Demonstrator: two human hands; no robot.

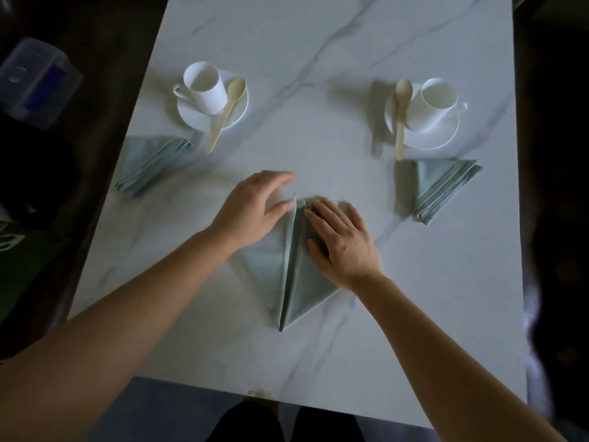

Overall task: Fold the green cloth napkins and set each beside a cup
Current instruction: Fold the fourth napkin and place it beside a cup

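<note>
A green cloth napkin (pixel 293 282) lies in the middle of the marble table (pixel 318 43), folded into a kite shape with a centre seam and its point toward me. My left hand (pixel 251 212) rests flat on its left flap, thumb at the seam. Over on the right flap, my right hand (pixel 341 242) presses flat with straight fingers. A folded napkin (pixel 149 162) lies near the left white cup (pixel 204 87). Another folded napkin (pixel 441 186) lies near the right white cup (pixel 436 102).
Each cup stands on a white saucer, left saucer (pixel 237 114) and right saucer (pixel 446 135), with a pale wooden spoon on each: left spoon (pixel 226 113), right spoon (pixel 401 116). A clear plastic box (pixel 38 81) sits off the table at left. The table's near edge is close to my body.
</note>
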